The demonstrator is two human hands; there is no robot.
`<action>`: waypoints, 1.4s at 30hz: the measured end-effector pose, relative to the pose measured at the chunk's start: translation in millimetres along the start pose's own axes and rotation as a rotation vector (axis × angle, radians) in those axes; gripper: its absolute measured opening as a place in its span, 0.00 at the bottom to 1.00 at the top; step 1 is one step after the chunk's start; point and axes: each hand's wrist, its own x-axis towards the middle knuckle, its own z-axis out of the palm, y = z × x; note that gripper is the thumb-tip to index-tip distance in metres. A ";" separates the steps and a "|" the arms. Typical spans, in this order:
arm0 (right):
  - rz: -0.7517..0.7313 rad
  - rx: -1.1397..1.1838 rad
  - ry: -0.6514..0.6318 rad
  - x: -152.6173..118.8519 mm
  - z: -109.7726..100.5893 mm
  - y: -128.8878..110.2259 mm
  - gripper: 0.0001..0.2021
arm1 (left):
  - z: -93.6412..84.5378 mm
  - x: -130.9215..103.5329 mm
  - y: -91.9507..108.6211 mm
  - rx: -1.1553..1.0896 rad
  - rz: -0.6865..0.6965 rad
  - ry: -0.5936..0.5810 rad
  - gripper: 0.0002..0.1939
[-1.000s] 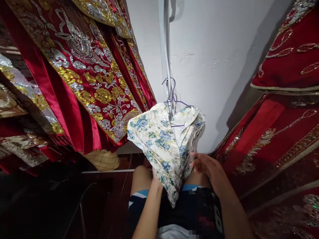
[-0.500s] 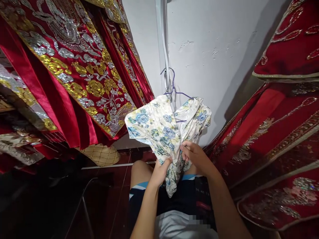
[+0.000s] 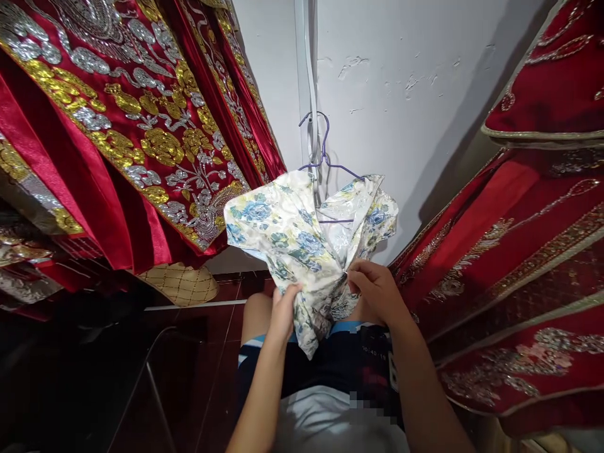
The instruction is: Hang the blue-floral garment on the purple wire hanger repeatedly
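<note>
Straight ahead, a short-sleeved floral shirt (image 3: 306,242), cream with blue roses and green leaves, hangs from a purple hanger (image 3: 326,143) in front of a pale wall (image 3: 401,56). The shirt's shoulders lie over the left and right ends of the hanger, and the bottom bar shows through the open V of the neck. At the top of the hanger, the hook meets a light-coloured upright strip (image 3: 306,69) on the wall; exactly how it catches there I cannot tell. The left hand (image 3: 283,309) holds the shirt low along its left edge, thumb laid on the front and the other fingers mostly hidden by the cloth. The right hand (image 3: 375,288) is at the point where the two front edges meet, its fingers drawn close together and pinching the cloth there. Below the hands, the shirt's lower end narrows to a crumpled tip, which hangs over the person's dark shorts (image 3: 316,368), trimmed in blue and white. To the left hangs a red garment (image 3: 155,148) thick with gold and silver sequins, its lower corner near the shirt's left sleeve. To the right are more red garments (image 3: 495,233) with beaded patterns. Dark red tiles cover the floor (image 3: 214,352).
</note>
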 end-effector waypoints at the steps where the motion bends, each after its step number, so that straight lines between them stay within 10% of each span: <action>1: 0.013 -0.015 0.007 -0.7 -0.4 -0.8 0.12 | -0.5 2.3 -2.9 0.004 0.070 0.114 0.18; 4: 0.049 -0.050 0.036 -3.8 4.3 -3.2 0.10 | 5.2 -0.9 -4.9 0.097 0.399 0.415 0.27; 7: 0.023 -0.143 0.053 -6.7 13.0 -9.5 0.07 | 18.9 -12.2 1.2 0.204 0.613 0.227 0.26; 13: -0.197 -0.420 -0.007 6.8 14.0 -29.0 0.04 | 33.1 -16.0 19.9 0.317 0.533 -0.256 0.05; 23: -0.517 -0.496 0.019 90.0 -11.5 -42.9 0.06 | 22.7 -21.3 17.9 0.370 0.413 -0.391 0.09; 31: -0.731 -0.550 0.185 150.8 -13.3 -80.5 0.09 | 19.2 -23.3 -12.5 0.483 0.572 -0.416 0.08; 37: -0.640 -0.442 0.223 129.6 -18.3 -83.9 0.10 | 12.5 -21.4 -17.6 0.451 0.438 -0.460 0.11; 42: -0.263 -0.735 0.050 111.4 -13.8 -63.0 0.13 | 15.6 -24.8 -17.7 0.502 0.426 -0.490 0.09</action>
